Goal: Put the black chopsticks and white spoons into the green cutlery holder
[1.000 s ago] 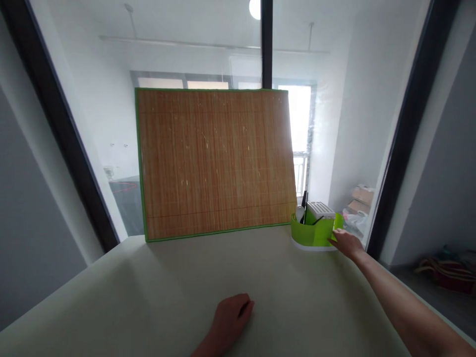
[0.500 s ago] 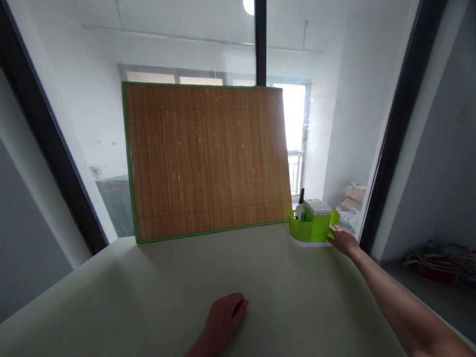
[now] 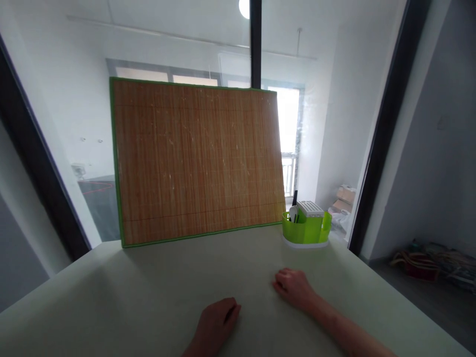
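Note:
My left hand [image 3: 216,322] rests on the pale tabletop [image 3: 159,282] near its front edge, fingers curled closed with nothing visible in them. To its right and a little farther out, my right hand [image 3: 293,287] lies on the table, its fingers also curled in and seemingly holding nothing. Beyond my right hand stands a bright green caddy [image 3: 305,231] with a white base and a white slotted block on top. A spoon-like white utensil [image 3: 293,213] and a black handle [image 3: 295,198] stick up from its left compartment. Neither hand touches the caddy.
A large brown bamboo mat [image 3: 197,161] with green edging stands upright at the back of the table, against a glass partition with a dark post [image 3: 256,44]. Behind the glass at right are boxes [image 3: 344,197]. Bundled items [image 3: 420,263] lie on the floor at right.
My right hand has left the right end of the green caddy and come back toward me and leftward onto the table, its fingers now curled. The view has shifted slightly; my left hand stays put.

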A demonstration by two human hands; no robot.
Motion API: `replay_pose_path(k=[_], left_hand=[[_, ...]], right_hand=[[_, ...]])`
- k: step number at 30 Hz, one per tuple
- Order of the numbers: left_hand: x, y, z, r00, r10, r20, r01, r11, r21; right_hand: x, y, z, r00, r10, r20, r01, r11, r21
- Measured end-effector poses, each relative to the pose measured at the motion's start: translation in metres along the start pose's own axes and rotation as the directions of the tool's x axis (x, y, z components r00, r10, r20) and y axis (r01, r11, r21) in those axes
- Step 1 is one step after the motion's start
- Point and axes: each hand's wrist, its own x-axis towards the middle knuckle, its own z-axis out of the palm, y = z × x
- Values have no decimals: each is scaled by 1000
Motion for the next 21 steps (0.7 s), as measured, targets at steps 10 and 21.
replay_pose_path(k=[10,21], left_hand=[[-1,0,0,1000,-11,-2,11,1000,5],[-1,0,0,1000,2,4,-2,999,34]], right_hand=[[9,-54,31,991,-110,77,104,991,87],[9,-55,32,993,-87,83,79,992,103]])
